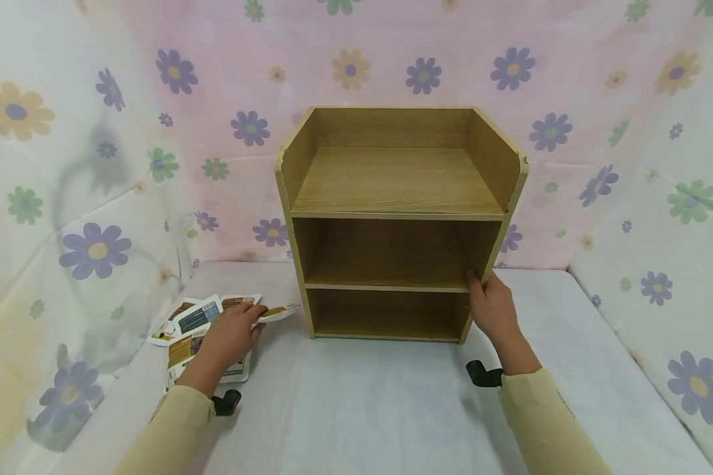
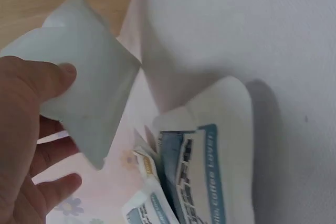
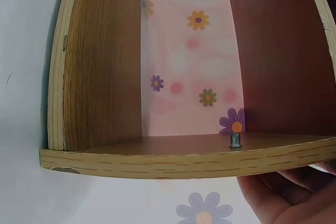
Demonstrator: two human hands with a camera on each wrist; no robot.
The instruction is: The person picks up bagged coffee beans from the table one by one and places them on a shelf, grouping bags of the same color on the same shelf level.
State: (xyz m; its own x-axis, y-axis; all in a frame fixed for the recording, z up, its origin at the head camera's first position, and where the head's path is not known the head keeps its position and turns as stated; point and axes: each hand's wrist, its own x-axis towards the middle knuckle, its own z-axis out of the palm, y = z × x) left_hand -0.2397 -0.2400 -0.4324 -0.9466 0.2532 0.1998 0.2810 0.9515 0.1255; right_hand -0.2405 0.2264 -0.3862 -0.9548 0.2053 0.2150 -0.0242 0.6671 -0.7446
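My left hand (image 1: 232, 336) pinches a white coffee packet (image 1: 279, 312), held up off the table near the lower left of a wooden shelf unit (image 1: 398, 214). In the left wrist view the thumb lies on the plain pale back of that packet (image 2: 97, 77), while other fingers spread behind it. More coffee packets (image 1: 197, 315), with brown and blue printed labels, lie overlapping beneath and beside this hand. At the unit's right side my right hand (image 1: 496, 307) holds the side panel, thumb at its front edge and fingers outside (image 3: 294, 192).
The unit stands upright on the white-covered table (image 1: 356, 409), with an open top and two compartments below. A small metal peg (image 3: 235, 140) sticks out of the inner side panel. Flowered cloth walls (image 1: 356, 59) close in the back and both sides.
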